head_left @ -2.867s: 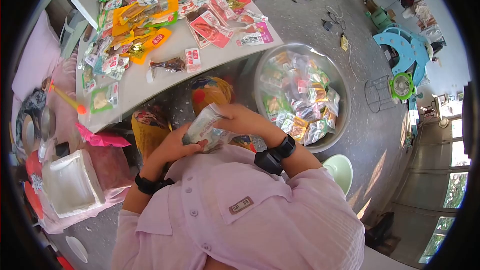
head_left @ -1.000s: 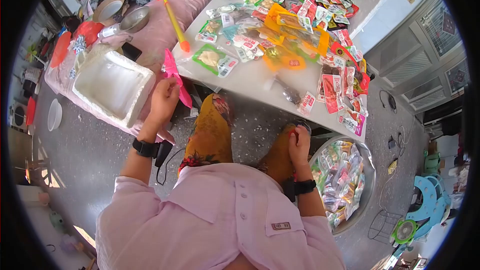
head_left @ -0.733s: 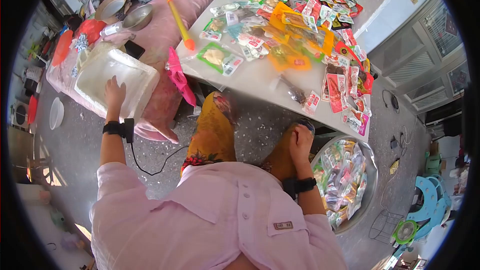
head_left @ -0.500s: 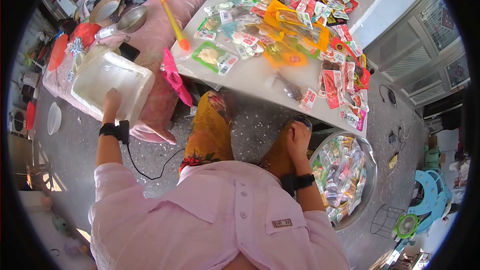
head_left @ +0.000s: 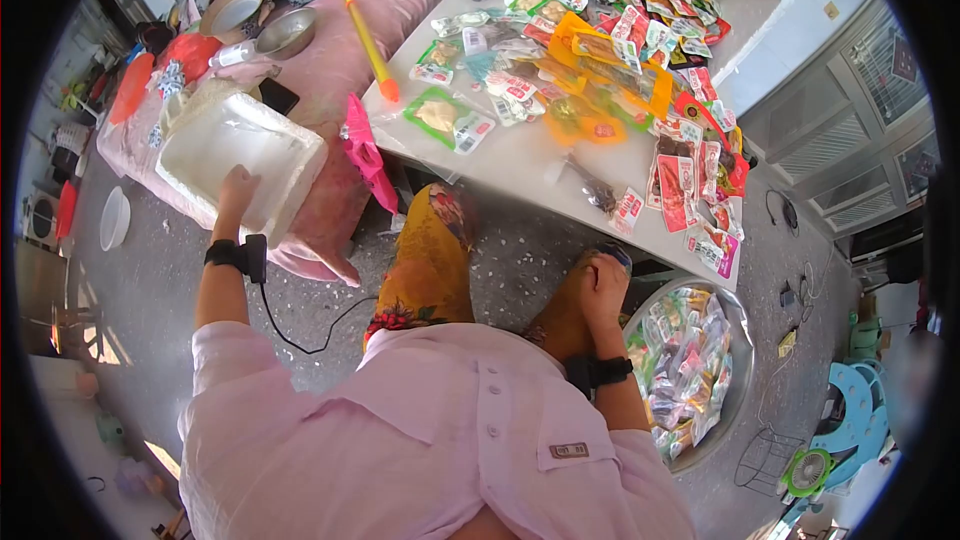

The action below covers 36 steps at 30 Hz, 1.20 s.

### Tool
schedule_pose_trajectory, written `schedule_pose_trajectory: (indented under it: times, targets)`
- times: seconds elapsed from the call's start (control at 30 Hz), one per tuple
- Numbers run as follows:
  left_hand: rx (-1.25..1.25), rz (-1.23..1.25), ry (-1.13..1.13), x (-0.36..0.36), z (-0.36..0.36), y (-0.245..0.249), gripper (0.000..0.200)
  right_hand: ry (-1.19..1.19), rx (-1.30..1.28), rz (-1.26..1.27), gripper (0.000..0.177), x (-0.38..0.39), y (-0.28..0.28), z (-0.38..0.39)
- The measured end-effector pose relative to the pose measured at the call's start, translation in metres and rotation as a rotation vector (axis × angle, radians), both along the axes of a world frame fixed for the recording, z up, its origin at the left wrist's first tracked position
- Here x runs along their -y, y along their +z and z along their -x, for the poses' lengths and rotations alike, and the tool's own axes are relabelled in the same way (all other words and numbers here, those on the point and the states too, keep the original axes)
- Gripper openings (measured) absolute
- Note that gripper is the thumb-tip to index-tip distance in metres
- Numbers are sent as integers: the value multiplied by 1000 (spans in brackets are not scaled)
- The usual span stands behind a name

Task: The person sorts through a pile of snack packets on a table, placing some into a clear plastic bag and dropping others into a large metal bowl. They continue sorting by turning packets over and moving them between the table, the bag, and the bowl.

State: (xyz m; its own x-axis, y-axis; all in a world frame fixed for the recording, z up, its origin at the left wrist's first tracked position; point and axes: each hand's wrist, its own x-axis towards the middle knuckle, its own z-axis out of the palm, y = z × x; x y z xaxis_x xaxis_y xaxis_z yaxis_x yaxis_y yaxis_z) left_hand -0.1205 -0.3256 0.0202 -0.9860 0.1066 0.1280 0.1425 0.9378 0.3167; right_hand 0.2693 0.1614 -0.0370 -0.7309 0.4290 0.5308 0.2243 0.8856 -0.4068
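Observation:
My left hand (head_left: 237, 190) is closed at the near side of a white foam box (head_left: 285, 155), its fingers curled over the near wall. The box sits tilted at the edge of a pink-covered bed and looks bare inside. My right hand (head_left: 604, 288) rests on my right knee with the fingers curled in, and nothing shows in it. Right beside that knee stands a metal basin (head_left: 742, 340) full of small sealed food packets (head_left: 685, 355). Ahead, a white table (head_left: 520, 165) carries many loose food packets (head_left: 675, 180).
A large foam box (head_left: 765, 0) with heaped packets stands at the table's back. On the bed (head_left: 325, 40) lie a yellow-orange pump-like tube (head_left: 370, 45), a phone (head_left: 278, 95) and a metal bowl (head_left: 287, 33). A pink bag (head_left: 367, 150) hangs between bed and table. A green fan (head_left: 806, 473) stands lower right.
The view has shifted slightly, so the table and bed appear a little to the right. My left hand stays at the foam box and my right hand on the knee.

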Motion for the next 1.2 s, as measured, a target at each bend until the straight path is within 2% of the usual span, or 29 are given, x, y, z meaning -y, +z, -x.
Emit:
schedule_pose_trajectory:
  times: [0.17,0.23,0.33,0.43,0.53,0.63,0.73,0.87,0.93,1.0,1.07,1.2]
  targets:
    - [-41,-152,1,-5,-6,6,29,31,16,32,16,-3,-6,-1]
    - [-137,-147,56,-8,-9,6,30,38,1,30,14,-2,-6,-1]
    - [-457,40,109,-3,-6,-14,30,38,-2,5,14,-3,-7,0]
    - [-175,65,62,-1,-2,-14,28,48,-4,17,14,-3,-6,0]
    - [-19,84,152,3,13,-14,26,55,-10,20,14,-3,-6,1]
    - [-60,51,250,-11,2,11,22,57,-23,22,14,-2,-5,-1]
    - [-265,27,168,-19,-6,24,20,57,-33,36,14,-3,-6,-1]
    - [-265,-231,-107,-76,-55,62,17,33,3,93,14,5,6,2]
    - [-147,-321,-224,-113,-92,71,16,118,-72,368,15,14,10,14]
    - [-35,-373,-326,-149,-130,69,15,195,-140,541,15,30,18,29]
    - [60,-406,-431,-179,-165,59,14,269,-73,819,14,51,27,43]
    - [158,-487,-633,-220,-210,10,14,500,56,1280,15,90,23,72]
